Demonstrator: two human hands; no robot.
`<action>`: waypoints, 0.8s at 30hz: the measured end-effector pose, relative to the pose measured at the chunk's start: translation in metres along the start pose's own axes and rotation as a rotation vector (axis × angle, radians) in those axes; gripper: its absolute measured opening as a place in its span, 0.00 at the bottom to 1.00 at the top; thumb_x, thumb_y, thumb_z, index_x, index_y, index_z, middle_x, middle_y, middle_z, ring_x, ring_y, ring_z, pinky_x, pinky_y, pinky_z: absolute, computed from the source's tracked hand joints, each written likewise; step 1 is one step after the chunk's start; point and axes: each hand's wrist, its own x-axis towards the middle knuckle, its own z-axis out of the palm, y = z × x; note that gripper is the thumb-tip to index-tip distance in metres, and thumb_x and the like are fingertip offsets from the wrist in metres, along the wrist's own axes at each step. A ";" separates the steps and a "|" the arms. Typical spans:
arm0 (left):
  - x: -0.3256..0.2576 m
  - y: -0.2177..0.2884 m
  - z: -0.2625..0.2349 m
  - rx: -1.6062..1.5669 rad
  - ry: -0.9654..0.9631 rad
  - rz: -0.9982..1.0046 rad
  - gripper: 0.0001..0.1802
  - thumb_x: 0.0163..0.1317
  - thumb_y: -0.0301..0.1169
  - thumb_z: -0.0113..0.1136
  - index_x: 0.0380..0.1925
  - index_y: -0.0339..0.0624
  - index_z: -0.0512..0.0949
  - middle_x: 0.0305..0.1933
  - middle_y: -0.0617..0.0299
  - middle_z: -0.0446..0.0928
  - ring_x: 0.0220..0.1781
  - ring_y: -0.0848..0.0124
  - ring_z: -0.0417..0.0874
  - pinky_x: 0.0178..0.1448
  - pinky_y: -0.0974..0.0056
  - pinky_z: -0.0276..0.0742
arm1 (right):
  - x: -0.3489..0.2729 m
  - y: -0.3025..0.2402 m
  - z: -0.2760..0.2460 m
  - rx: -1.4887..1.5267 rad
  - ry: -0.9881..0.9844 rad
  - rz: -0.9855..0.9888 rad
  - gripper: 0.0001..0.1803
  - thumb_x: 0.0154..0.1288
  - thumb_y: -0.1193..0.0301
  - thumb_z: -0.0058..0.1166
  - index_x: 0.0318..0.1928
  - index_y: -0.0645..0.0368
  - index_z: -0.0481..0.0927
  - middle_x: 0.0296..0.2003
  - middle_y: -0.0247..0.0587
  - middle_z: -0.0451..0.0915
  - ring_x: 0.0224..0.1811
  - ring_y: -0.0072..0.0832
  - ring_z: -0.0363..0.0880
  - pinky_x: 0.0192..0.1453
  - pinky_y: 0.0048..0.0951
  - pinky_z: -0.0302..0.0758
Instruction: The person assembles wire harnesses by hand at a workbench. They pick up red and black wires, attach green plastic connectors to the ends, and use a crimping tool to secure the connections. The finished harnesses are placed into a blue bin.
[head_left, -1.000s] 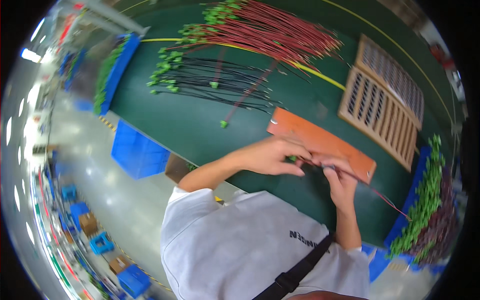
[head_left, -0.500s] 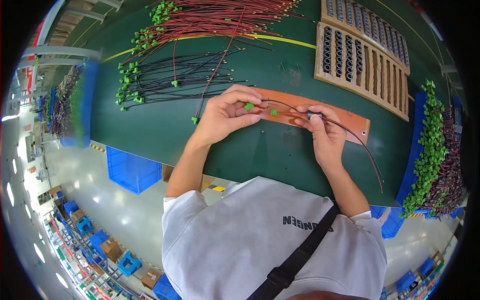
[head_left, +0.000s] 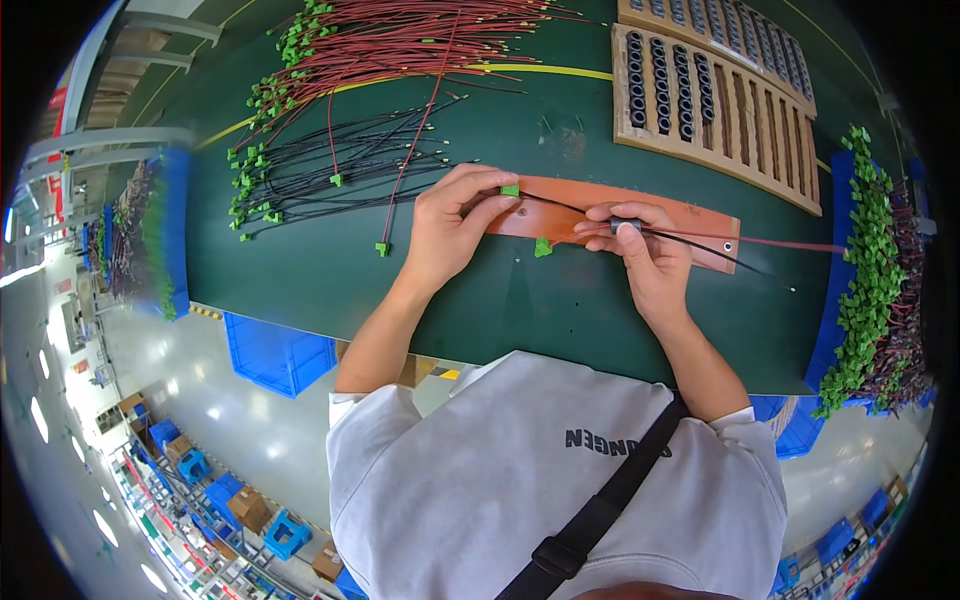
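My left hand (head_left: 452,218) pinches a green connector (head_left: 510,190) at the end of a black wire (head_left: 555,204). My right hand (head_left: 655,268) grips a dark ferrite core (head_left: 625,226), a short cylinder, between thumb and fingers. The black wire and a red wire (head_left: 780,242) run through the core and come out on its right side. A second green connector (head_left: 543,247) hangs just left of my right fingers, by the near edge of an orange-brown board (head_left: 700,222). Both hands are over this board, which lies on the green table (head_left: 560,320).
Red wires (head_left: 400,45) with green connectors lie at the back left, with black wires (head_left: 330,165) nearer. A wooden rack (head_left: 720,172) with rows of dark cores stands back right. Bins hold green connectors (head_left: 866,270) at right and wires (head_left: 130,240) at far left.
My left hand has straightened the black wire, its green connector now at the fingertips. The other connector has shifted toward me. The wire ends beyond the core swing from drooping to nearly straight rightward.
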 end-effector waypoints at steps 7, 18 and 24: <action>0.005 0.004 0.002 0.176 0.040 0.159 0.14 0.61 0.16 0.69 0.47 0.35 0.87 0.47 0.56 0.85 0.45 0.68 0.87 0.49 0.66 0.84 | -0.001 -0.001 -0.004 -0.017 0.050 -0.022 0.12 0.80 0.76 0.51 0.59 0.68 0.75 0.55 0.55 0.83 0.54 0.37 0.86 0.55 0.32 0.86; 0.009 0.000 0.001 0.443 0.021 0.291 0.12 0.56 0.24 0.74 0.41 0.36 0.89 0.40 0.58 0.85 0.41 0.60 0.83 0.46 0.59 0.80 | -0.002 -0.004 -0.004 -0.061 0.007 -0.105 0.11 0.80 0.77 0.51 0.58 0.68 0.75 0.53 0.55 0.84 0.52 0.34 0.86 0.53 0.32 0.85; 0.008 -0.006 0.003 0.386 0.090 0.276 0.11 0.56 0.22 0.74 0.41 0.36 0.90 0.40 0.60 0.85 0.42 0.66 0.83 0.45 0.64 0.79 | -0.001 -0.008 -0.006 -0.069 0.024 -0.135 0.11 0.80 0.78 0.52 0.57 0.69 0.76 0.53 0.55 0.84 0.53 0.34 0.86 0.53 0.32 0.85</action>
